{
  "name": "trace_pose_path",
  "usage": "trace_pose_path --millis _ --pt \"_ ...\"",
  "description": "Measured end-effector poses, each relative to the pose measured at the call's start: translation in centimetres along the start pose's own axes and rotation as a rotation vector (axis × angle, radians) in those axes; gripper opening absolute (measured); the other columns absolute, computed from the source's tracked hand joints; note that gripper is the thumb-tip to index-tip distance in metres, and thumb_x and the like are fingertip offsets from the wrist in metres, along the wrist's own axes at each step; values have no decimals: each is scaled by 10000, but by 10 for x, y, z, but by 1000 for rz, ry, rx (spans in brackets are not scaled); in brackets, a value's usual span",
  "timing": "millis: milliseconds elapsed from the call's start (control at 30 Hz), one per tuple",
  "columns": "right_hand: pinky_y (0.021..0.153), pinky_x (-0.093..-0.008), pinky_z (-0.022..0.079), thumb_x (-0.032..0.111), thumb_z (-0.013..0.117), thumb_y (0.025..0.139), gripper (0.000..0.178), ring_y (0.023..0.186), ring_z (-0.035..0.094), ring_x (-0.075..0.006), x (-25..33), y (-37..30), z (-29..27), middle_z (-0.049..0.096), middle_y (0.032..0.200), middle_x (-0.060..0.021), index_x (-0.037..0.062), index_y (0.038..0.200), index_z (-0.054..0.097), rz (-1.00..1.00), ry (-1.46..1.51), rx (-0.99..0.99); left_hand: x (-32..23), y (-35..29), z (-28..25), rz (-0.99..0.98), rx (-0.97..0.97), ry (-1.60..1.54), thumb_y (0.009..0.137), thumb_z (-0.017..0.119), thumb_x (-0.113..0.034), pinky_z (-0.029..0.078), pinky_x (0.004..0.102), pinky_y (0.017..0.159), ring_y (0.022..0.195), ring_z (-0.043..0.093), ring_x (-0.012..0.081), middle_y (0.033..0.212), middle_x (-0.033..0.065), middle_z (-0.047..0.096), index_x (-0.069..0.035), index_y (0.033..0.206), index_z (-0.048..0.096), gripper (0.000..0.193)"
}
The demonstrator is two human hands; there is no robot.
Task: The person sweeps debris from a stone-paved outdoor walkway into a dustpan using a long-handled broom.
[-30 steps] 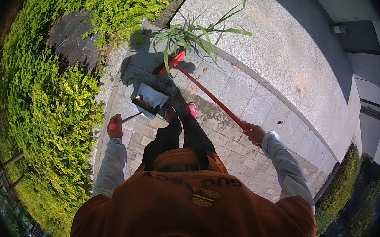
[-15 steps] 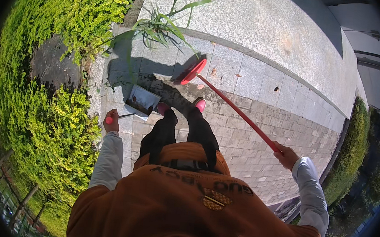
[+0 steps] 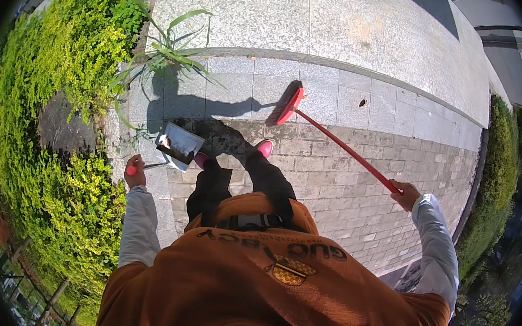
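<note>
My right hand is wrapped round the upper end of a long red broom. Its red head rests on the pale paving slabs, ahead of my feet and a little to the right. At the left, my left hand grips the red-tipped handle of a long-handled dustpan. The light-coloured pan lies on the ground just left of my pink shoes, with some dark and brownish debris inside. A dark dry leaf lies on the slabs to the right of the broom head.
A yellow-green hedge runs along my left side. A long-leaved plant leans over the slabs at the far left. Ahead, a granite ledge rises beyond the slabs. Brick paving spreads to the right, toward another hedge.
The broom head has shifted right along the slabs relative to my feet and now covers where small leaves lay. My view has turned slightly. Both hands keep their grips.
</note>
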State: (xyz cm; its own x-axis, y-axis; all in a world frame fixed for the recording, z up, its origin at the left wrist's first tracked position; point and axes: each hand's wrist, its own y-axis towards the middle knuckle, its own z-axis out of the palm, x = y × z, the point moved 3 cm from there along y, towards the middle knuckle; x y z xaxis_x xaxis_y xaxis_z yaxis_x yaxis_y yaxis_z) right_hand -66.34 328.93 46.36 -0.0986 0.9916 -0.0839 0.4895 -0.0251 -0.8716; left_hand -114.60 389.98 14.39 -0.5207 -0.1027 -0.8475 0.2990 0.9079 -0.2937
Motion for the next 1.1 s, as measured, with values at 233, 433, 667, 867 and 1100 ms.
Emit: trace_pose_path --millis 233,433,667,867,1100 --pt "801 -295 425 152 528 823 485 894 577 -228 -31 7 -35 584 1020 -183 76 1280 387 -272 15 -36 -19 18 50 -16 21 -10 817 573 -139 428 235 616 675 531 107 764 38 583 -63 972 589 172" --pt "520 -298 406 214 542 840 419 557 493 -140 65 165 2 560 711 -46 161 1246 451 -558 43 75 -77 28 84 -67 129 -60 810 594 -194 359 187 486 557 451 50 698 -11 538 -74 927 585 168" --pt "355 -278 310 214 537 837 434 389 381 -103 69 157 -18 421 521 -9 216 1261 441 -208 327 247 -117 38 113 -185 114 -134 829 573 -177 371 179 478 585 466 49 729 -8 539 -90 985 566 179" --pt "351 -249 325 166 525 839 435 388 372 -85 -18 86 -15 426 531 -1 223 1262 440 92 576 112 -133 56 177 -144 258 -106 827 583 -171 377 178 468 535 444 45 694 -3 532 -84 972 583 169" --pt "340 -249 297 123 516 835 553 379 360 -84 -17 4 115 438 535 -21 189 1341 302 212 1139 53 -160 89 236 -31 505 -23 835 568 -153 352 180 448 506 415 39 685 -2 531 -68 970 585 160"
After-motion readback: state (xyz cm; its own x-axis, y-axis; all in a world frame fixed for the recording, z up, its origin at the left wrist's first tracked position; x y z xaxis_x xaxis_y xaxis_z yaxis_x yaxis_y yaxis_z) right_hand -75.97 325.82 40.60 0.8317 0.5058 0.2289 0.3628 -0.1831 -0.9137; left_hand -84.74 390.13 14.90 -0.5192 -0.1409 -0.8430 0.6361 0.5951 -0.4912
